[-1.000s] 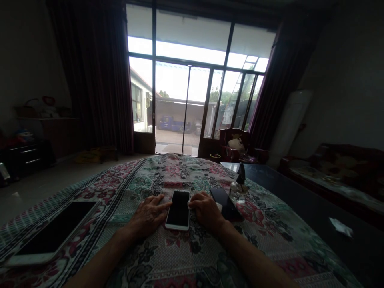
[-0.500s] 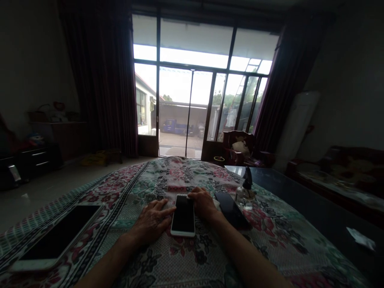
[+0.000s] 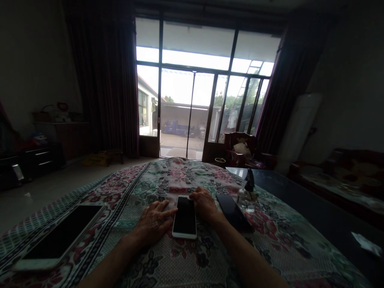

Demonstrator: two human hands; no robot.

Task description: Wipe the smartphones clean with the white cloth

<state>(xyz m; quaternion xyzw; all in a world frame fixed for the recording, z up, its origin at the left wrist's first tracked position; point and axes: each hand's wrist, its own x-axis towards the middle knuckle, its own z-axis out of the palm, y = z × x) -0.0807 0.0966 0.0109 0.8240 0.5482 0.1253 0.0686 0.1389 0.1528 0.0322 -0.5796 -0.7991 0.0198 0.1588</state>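
Both my hands rest on a floral quilted cover. My left hand lies flat, its fingertips touching the left edge of a white smartphone with a black screen. My right hand sits on the phone's upper right corner, and its fingers hide that corner. To the right, a dark smartphone lies close to my right wrist. A large white tablet lies face up at the left. Beyond the dark phone stands a glass bottle with a black pump top.
A dark table runs along the cover's right side, with a white paper scrap on it. A sofa stands at the right, an armchair before the glass doors, and low drawers at the left.
My right hand now sits further up and left, over the phone's upper corner. A white bit seen beneath it earlier no longer shows. The room view has shifted slightly.
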